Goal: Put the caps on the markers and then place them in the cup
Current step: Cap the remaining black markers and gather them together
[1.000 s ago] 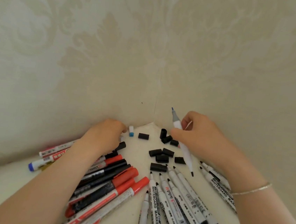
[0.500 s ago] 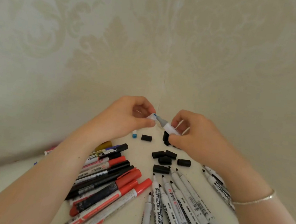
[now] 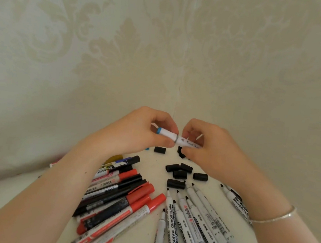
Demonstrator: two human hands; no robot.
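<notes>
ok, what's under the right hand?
Under the right hand, a black cap shows partly on the table, its far side covered. More loose caps lie nearer. Anything beneath the palm is hidden.

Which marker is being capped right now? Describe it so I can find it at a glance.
Look where the two walls meet, above the markers spread on the table. There the left hand and right hand hold one slim white marker off the table; its white cap has a blue end band.
</notes>
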